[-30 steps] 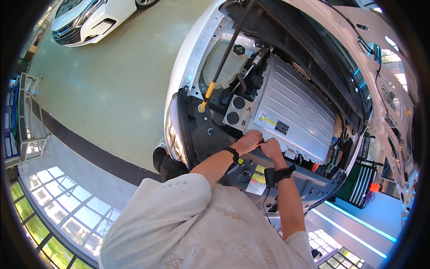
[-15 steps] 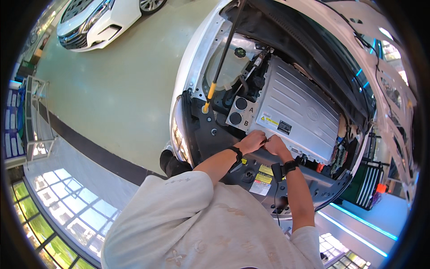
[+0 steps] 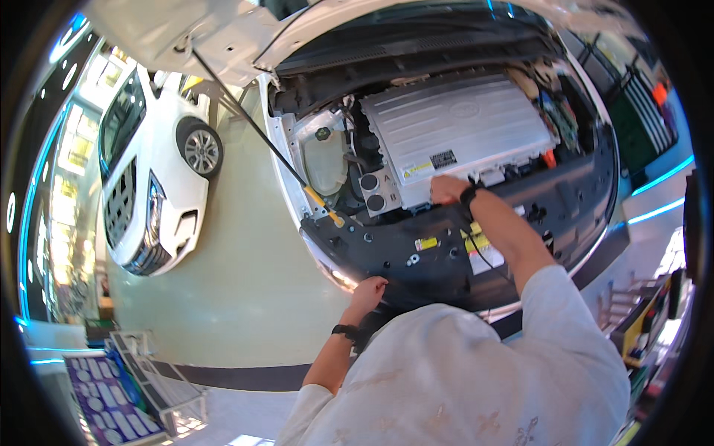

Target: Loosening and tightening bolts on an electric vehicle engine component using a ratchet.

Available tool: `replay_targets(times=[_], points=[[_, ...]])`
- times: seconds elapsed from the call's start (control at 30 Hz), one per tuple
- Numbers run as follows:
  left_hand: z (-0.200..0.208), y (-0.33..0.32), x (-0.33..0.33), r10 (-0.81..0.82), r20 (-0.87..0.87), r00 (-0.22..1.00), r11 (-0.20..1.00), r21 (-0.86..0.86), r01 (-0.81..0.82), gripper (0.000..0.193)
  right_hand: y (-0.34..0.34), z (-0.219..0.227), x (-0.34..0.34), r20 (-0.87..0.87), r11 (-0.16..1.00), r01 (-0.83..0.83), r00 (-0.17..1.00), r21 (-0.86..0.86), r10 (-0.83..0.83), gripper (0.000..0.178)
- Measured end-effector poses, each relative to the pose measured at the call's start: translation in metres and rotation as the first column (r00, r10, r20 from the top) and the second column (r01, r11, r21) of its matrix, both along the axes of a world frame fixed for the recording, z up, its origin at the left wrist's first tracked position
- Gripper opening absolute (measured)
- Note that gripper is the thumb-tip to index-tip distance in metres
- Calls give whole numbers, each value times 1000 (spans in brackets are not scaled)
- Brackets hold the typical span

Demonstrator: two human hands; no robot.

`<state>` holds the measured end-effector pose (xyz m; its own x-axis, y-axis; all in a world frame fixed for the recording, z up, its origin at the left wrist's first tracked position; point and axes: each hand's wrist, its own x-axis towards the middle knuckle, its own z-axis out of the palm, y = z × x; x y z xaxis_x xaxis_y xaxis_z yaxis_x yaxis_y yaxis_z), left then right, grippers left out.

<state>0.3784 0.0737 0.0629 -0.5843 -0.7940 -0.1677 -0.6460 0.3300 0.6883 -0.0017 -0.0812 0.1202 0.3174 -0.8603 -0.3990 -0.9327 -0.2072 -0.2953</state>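
Observation:
A silver ribbed cover [image 3: 461,119] lies in the open engine bay of a white car. At its front left edge is my right hand [image 3: 448,190], fingers curled and turned down; whatever they grip is hidden. My left hand [image 3: 368,292] is held low by the car's front edge, fingers bent inward, and I cannot make out anything in it. Between the two hands spreads the black front panel [image 3: 439,286], with small silver ring-shaped parts [image 3: 413,259] on it. A metal plate with two dark round openings [image 3: 374,181] sits left of my right hand.
A prop rod with a yellow lower end [image 3: 315,196] holds up the white hood [image 3: 171,33]. A translucent reservoir [image 3: 326,165] with a black cap stands left in the bay. Another white car [image 3: 167,186] is parked at the left, and a metal-framed cart [image 3: 167,394] stands lower left.
My hands, together at the cover's front edge before, are now apart. The left has drawn back toward the car's front edge; the right stays by the cover. The view has turned.

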Motion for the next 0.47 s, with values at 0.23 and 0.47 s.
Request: replay_targets(times=[0.23, 0.47], points=[[10, -1, -14, -14, 42, 999, 996, 90, 10, 22, 48, 69, -13, 226, 927, 372, 908, -50, -352, 26], [28, -25, -100, -218, 62, 974, 976, 3, 218, 33, 250, 38, -70, 667, 645, 763, 467, 27, -581, 31]])
